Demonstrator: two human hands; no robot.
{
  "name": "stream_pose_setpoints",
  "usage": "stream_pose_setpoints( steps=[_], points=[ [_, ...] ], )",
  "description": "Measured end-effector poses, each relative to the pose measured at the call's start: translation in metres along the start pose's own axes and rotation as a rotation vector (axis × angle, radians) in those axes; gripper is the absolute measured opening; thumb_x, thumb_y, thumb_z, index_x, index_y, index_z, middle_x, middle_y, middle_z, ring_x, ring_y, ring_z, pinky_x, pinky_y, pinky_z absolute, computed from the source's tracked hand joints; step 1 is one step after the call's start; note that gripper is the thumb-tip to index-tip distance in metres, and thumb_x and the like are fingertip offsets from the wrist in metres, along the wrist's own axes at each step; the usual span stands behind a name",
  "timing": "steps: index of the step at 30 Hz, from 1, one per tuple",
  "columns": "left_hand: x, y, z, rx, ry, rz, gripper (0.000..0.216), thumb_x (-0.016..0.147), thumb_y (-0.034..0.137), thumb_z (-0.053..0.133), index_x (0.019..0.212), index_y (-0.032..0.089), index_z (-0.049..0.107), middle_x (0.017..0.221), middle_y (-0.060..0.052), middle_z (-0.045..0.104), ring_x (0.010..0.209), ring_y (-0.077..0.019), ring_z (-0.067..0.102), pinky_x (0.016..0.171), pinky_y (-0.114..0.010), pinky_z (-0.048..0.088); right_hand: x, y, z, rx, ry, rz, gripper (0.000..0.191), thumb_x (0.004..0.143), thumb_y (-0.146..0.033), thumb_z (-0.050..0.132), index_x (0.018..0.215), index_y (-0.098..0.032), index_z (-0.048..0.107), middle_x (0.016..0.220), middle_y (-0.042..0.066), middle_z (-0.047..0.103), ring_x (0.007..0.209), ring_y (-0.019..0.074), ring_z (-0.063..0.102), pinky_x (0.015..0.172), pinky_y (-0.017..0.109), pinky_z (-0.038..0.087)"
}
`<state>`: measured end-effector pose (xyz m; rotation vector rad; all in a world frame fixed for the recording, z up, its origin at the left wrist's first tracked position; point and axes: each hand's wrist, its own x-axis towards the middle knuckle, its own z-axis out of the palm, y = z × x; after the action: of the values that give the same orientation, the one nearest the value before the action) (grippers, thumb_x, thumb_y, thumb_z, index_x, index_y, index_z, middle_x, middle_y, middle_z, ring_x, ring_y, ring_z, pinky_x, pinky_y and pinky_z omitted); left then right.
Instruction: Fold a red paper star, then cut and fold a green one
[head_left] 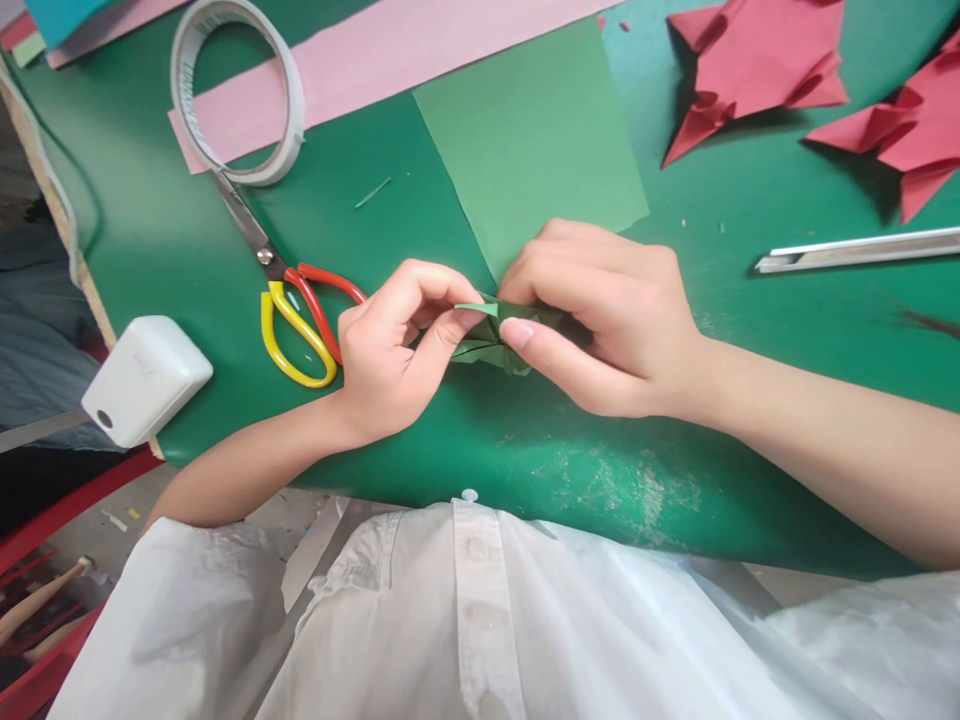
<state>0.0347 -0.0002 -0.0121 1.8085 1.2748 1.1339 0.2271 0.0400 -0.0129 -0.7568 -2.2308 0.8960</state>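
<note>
Between both hands, close to the table's front edge, is a small piece of folded green paper [491, 352]. My left hand [409, 345] pinches a lighter green flap of it between thumb and forefinger. Gripping the same paper from the other side, my right hand [607, 315] has its thumb in front and its curled fingers behind. Part of the folded paper is hidden by the fingers. Just beyond the hands lies a flat sheet of green paper [540, 140]. Scissors [300, 310] with one yellow and one red handle lie left of my left hand.
A roll of white tape [294, 120] rests on a long pink paper strip [360, 65]. Folded red paper shapes [772, 55] lie at the far right, above a utility knife [862, 250]. A white box-shaped device [150, 380] sits at the table's left edge.
</note>
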Motion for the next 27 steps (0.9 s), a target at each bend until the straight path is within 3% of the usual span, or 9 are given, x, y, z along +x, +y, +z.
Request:
stream_pose_setpoints(
  steps=[6, 20, 27],
  points=[
    [-0.0013, 0.0034, -0.0002, 0.023, 0.028, -0.059, 0.008, 0.095, 0.023, 0.064, 0.092, 0.03, 0.064, 0.08, 0.006, 0.068, 0.067, -0.0076, 0.067, 0.056, -0.023, 0.057, 0.0019, 0.0008, -0.0015, 0.042, -0.036, 0.016, 0.022, 0.102, -0.024, 0.042, 0.081, -0.02, 0.047, 0.074, 0.0, 0.056, 0.072, 0.0122, 0.052, 0.071, 0.031, 0.046],
    [-0.0038, -0.0003, 0.0035, 0.1, 0.081, 0.05, 0.013, 0.093, 0.019, 0.065, 0.096, 0.031, 0.064, 0.083, 0.005, 0.068, 0.071, -0.0095, 0.067, 0.059, -0.025, 0.056, 0.0018, 0.0023, 0.0003, 0.03, -0.025, 0.026, 0.019, 0.098, -0.024, 0.05, 0.079, -0.021, 0.047, 0.07, -0.002, 0.054, 0.069, 0.012, 0.048, 0.07, 0.03, 0.043],
    [-0.0049, -0.0014, 0.0035, 0.103, 0.013, 0.008, 0.011, 0.092, 0.019, 0.063, 0.098, 0.028, 0.06, 0.085, 0.003, 0.067, 0.073, -0.011, 0.068, 0.061, -0.023, 0.058, 0.001, 0.0032, 0.0011, 0.013, -0.034, 0.018, 0.018, 0.096, -0.022, 0.048, 0.078, -0.021, 0.047, 0.068, -0.002, 0.052, 0.069, 0.0134, 0.049, 0.07, 0.031, 0.043]
  ],
)
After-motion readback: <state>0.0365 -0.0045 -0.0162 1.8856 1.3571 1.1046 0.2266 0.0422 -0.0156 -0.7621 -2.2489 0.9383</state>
